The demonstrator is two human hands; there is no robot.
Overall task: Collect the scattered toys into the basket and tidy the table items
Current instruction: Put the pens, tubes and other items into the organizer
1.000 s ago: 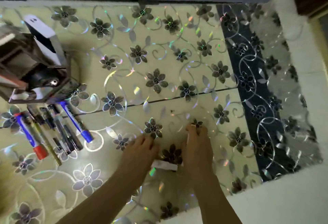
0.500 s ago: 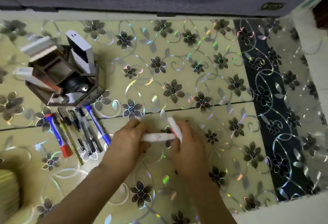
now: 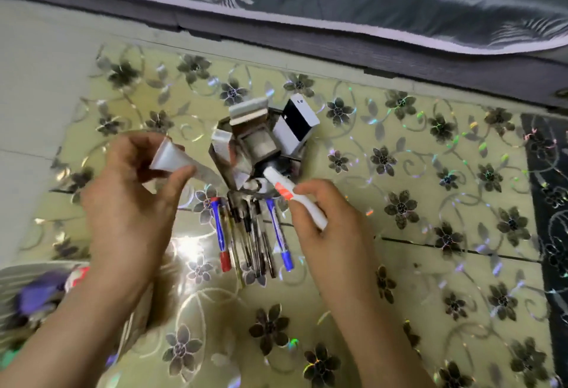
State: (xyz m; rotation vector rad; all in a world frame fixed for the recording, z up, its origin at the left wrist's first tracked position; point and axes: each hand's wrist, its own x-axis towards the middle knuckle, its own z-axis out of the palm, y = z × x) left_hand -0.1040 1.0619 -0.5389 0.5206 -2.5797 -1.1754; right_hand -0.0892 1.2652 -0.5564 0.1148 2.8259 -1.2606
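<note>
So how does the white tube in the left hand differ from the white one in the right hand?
The plain white flat-ended tube, pinched by the left hand, is wide and flattened; the slim white tube with an orange-red band, gripped by the right hand, is narrow. The plain tube is left of the brown desk organiser; the banded one's tip points at it. Both are white.

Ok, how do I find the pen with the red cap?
Find the brown organizer on the flowery table. A row of pens lies just in front of it. The red-capped marker is at the row's left end: blue body, and the only red cap there.
</note>
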